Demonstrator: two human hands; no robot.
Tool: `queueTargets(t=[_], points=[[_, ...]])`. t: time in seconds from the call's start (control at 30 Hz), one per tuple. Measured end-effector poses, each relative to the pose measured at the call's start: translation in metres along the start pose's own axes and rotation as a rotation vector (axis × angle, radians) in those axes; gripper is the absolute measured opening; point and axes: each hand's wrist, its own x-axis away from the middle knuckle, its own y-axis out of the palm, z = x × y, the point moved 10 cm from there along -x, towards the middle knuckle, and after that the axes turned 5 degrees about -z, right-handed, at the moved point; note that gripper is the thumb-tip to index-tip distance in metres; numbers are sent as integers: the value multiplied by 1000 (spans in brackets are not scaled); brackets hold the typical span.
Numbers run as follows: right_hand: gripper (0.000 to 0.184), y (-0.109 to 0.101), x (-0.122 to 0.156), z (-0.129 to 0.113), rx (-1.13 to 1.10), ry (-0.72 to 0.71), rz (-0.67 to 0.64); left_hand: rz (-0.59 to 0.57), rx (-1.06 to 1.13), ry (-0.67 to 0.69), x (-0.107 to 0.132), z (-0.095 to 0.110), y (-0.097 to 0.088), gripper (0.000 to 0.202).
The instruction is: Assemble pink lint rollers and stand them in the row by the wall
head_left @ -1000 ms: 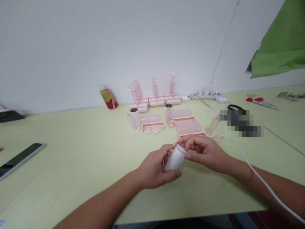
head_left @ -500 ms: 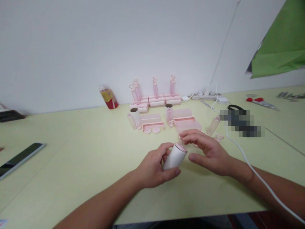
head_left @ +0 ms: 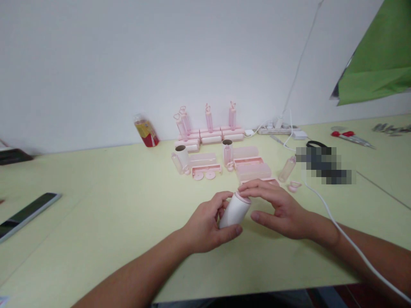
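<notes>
White tube (head_left: 235, 213), pink cap (head_left: 243, 198) apparently seated: tilted over worktop (head_left: 105, 214), inside left hand (head_left: 207, 224), grip closed around it. Right hand (head_left: 282, 208): grip wide, apparently touching cap. Not capped: two upright tubes (head_left: 184, 160) behind. Loose: two pink discs (head_left: 210, 175).

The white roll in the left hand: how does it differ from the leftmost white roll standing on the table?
The held roll is tilted in the left hand, while the standing roll rests upright on the table. The held roll has a pink disc at its top end; the standing roll shows a dark open core there. Both are white cylinders.
</notes>
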Motion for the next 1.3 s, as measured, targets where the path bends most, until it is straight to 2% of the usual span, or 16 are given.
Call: queueTargets(t=[0.2, 0.4, 0.47, 0.5, 0.63, 0.67, 0.73, 0.83, 0.9, 1.0, 1.07, 1.17, 1.3], points=[[48, -6, 5, 6, -28, 54, 76, -2, -6, -9, 0, 1, -1, 66], [56, -25, 15, 14, -156, 100, 339, 1, -31, -31, 1, -1, -3, 66], [59, -26, 17, 15, -187, 107, 369, 1, -35, -34, 1, -2, -3, 66], [61, -20, 15, 15, -192, 109, 315, 0, -35, -39, 1, -2, -2, 66], [64, 12, 8, 10, -150, 93, -33, -18, -37, -47, 1, -4, 0, 65], [64, 11, 8, 9, -127, 84, -43, -13, -39, -51, 2, -5, -1, 65], [59, -8, 9, 12, -64, 100, 59, 26, -25, -65, 2, -7, -5, 70], [27, -42, 14, 31, 119, 281, 187, 104, 22, -76, 4, -10, -14, 83], [16, -49, 15, 48, 247, 442, 99, 122, 34, -73, 5, -11, -16, 83], [19, -40, 16, 71, 411, 596, -146, 116, 81, -98, 5, -14, -15, 73], [20, -31, 19, 82, 539, 650, -258, 114, 141, -116, 5, -16, -14, 70], [20, -21, 23, 92, 665, 692, -325, 121, 211, -125, 4, -16, -14, 67], [18, -10, 29, 98, 642, 714, -392, 133, 281, -122, 3, -15, -14, 61]])
